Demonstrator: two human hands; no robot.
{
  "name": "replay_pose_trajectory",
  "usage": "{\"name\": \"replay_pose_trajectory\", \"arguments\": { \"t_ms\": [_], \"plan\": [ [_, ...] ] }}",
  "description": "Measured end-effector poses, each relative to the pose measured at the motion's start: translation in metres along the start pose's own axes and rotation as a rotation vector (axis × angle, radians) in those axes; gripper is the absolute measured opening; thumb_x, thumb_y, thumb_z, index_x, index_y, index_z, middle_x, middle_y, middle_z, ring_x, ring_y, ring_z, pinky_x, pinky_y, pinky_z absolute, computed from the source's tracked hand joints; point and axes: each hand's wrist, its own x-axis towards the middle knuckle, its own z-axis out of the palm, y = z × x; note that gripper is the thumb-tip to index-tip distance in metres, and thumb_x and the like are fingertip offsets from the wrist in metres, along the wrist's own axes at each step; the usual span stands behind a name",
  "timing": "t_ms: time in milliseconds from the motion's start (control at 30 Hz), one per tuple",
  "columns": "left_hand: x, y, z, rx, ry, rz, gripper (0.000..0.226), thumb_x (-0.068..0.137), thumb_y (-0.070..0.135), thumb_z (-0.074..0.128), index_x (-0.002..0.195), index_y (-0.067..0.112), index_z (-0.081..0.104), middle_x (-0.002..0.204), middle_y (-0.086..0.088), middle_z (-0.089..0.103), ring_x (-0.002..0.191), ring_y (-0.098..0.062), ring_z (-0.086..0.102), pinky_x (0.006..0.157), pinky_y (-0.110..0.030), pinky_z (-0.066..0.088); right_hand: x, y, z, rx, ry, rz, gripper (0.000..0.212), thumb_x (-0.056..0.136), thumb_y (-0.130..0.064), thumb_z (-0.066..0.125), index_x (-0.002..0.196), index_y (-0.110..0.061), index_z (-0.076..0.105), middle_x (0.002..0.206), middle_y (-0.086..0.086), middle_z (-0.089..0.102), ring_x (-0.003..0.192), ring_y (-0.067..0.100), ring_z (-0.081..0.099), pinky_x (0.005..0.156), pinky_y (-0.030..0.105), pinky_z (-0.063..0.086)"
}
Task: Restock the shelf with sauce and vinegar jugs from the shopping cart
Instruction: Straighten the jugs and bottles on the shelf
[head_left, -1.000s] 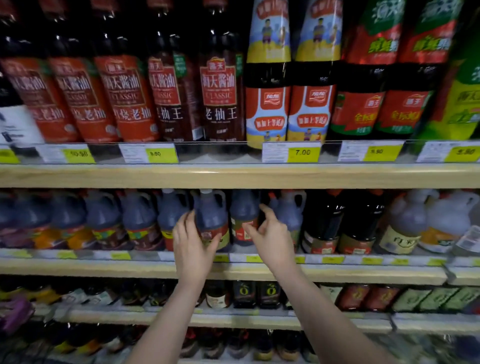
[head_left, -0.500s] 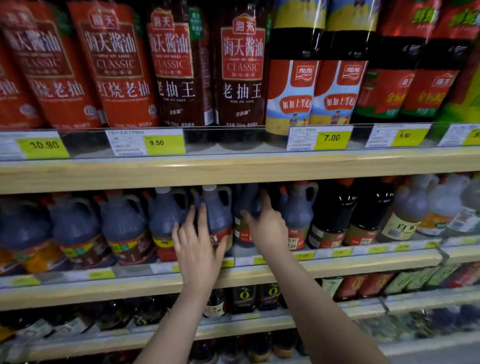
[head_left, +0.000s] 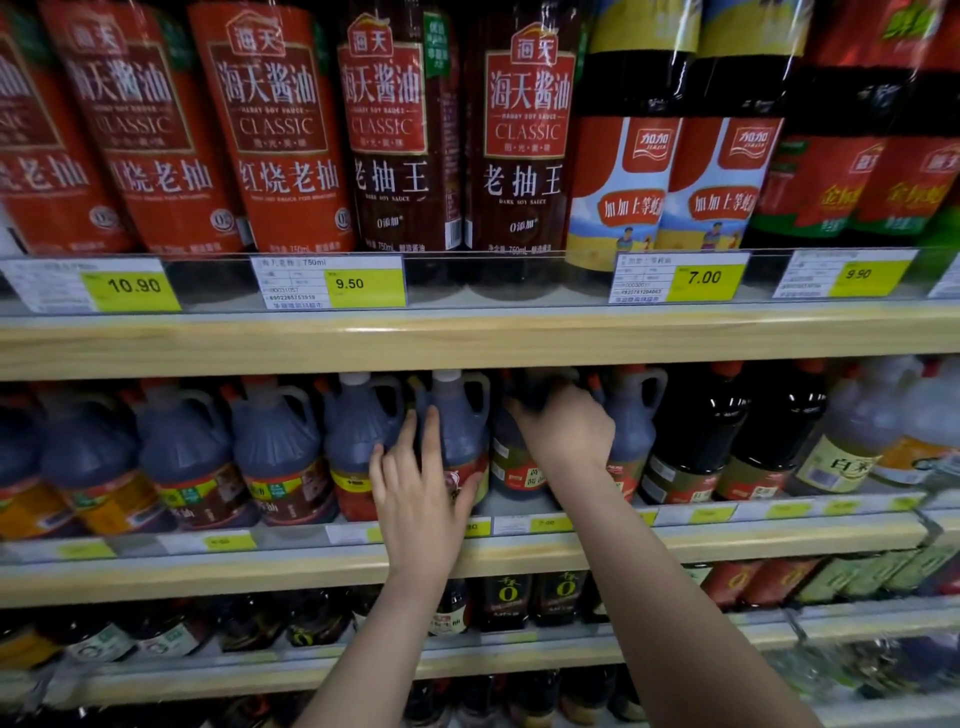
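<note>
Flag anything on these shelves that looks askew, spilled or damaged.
Nothing stands out. The jugs on the middle shelf stand upright in a row, with no spill visible. The left hand rests on one jug; the right hand reaches between two. Edges are blurred.

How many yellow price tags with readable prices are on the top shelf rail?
4. From left: 10.90, 9.50, 7.00 and 9.90. Another tag at the far right edge is cut off, so its price can't be read.
</note>
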Motion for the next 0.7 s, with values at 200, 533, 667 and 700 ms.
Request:
{"name": "replay_pose_trajectory", "arguments": {
  "t_ms": [200, 533, 667, 700],
  "plan": [
    [0.0, 0.003, -0.002, -0.006, -0.027, -0.017, 0.088, 0.074, 0.043, 0.071, 0.143, 0.011, 0.027, 0.137, -0.015, 0.045, 0.123, -0.028, 0.042, 0.112, -0.043, 0.017, -0.009, 0.007, -0.016, 0.003, -0.028, -0.063, 0.055, 0.086, -0.057, 0.049, 0.101, -0.007, 0.063, 0.101, 0.015, 0.069, 0.097, 0.034, 0.063, 0.067, 0.031, 0.038],
    [-0.021, 0.054, -0.005, -0.196, -0.022, -0.05, 0.084, 0.073, 0.043, 0.073, 0.139, 0.011, 0.032, 0.141, -0.011, 0.041, 0.128, -0.025, 0.036, 0.104, -0.042, 0.035, -0.031, 0.038, -0.03, 0.193, 0.044, -0.207, 0.036, 0.089, -0.043, 0.052, 0.11, -0.014, 0.056, 0.079, 0.015, 0.068, 0.081, 0.039, 0.064, 0.06, 0.036, 0.042],
    [-0.01, 0.087, 0.001, -0.2, -0.079, -0.108, 0.092, 0.064, 0.04, 0.08, 0.138, 0.014, 0.033, 0.138, -0.011, 0.045, 0.127, -0.026, 0.04, 0.098, -0.043, 0.039, -0.036, 0.088, -0.047, 0.218, 0.158, -0.009, 0.063, 0.08, -0.049, 0.063, 0.133, -0.022, 0.043, 0.081, 0.013, 0.068, 0.083, 0.035, 0.064, 0.066, 0.039, 0.048],
    [-0.007, 0.094, 0.004, -0.186, -0.103, -0.134, 0.096, 0.061, 0.041, 0.081, 0.139, 0.015, 0.032, 0.138, -0.012, 0.045, 0.126, -0.029, 0.043, 0.095, -0.044, 0.041, -0.034, 0.097, -0.047, 0.175, 0.124, 0.021, 0.073, 0.076, -0.054, 0.064, 0.137, -0.024, 0.038, 0.09, 0.012, 0.068, 0.09, 0.035, 0.064, 0.07, 0.04, 0.049]
  ]
}}
